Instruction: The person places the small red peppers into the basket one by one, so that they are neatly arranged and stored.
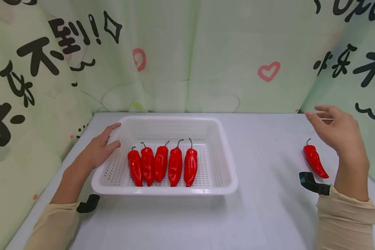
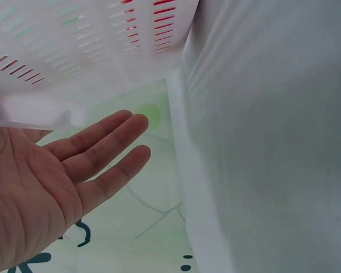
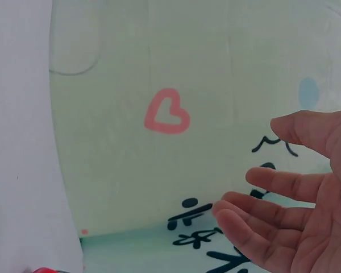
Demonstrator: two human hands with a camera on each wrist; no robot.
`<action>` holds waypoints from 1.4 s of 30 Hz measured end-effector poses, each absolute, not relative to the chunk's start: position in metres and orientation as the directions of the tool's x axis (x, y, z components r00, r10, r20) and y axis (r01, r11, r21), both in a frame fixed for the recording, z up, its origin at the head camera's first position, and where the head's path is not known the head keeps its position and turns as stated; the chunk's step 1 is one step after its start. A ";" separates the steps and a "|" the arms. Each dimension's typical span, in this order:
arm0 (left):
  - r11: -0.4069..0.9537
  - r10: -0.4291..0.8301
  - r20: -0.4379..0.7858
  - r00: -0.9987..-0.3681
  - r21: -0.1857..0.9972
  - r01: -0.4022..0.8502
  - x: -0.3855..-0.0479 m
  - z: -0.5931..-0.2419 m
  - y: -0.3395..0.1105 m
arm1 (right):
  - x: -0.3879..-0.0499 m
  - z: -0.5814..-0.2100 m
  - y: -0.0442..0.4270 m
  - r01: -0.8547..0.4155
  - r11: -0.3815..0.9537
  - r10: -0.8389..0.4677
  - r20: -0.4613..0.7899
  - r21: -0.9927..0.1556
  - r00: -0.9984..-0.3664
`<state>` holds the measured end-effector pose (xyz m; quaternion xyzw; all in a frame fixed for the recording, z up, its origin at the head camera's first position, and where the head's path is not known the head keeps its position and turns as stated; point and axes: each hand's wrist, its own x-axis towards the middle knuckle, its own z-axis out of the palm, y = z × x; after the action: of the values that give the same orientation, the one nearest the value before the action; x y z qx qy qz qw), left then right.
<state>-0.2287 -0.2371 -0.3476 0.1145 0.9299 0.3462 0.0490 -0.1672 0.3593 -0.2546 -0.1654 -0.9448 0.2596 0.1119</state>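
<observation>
A white plastic basket point(image 1: 228, 166) with slotted walls and floor sits on the table. Several glossy red chili peppers point(image 1: 175, 166) stand in a row inside it, stems pointing away from me. My left hand point(image 1: 98, 149) rests at the basket's left rim, thumb over the edge. In the left wrist view, this hand point(image 2: 57, 182) has straight fingers outside the basket wall; its thumb is hidden. My right hand point(image 1: 339, 128) hovers over the table's right side, fingers loosely bent and holding nothing. Below and left of it lies another red chili pepper point(image 1: 314, 160).
A white cloth covers the table point(image 1: 262, 215). Pale green curtains point(image 1: 225, 52) with black lettering and pink hearts enclose its back and sides. Each wrist wears a black camera mount, such as the right mount point(image 1: 315, 184).
</observation>
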 end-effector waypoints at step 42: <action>0.713 0.231 -0.030 -0.972 0.685 0.149 -0.227 -0.350 -0.237 | -0.187 -0.321 0.440 0.466 0.738 0.397 -0.246 -0.488 -0.884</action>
<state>-0.2274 -0.2365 -0.3499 0.1028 0.9239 0.3643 0.0566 -0.1868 0.4396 -0.3208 -0.2320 -0.9301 0.2778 -0.0627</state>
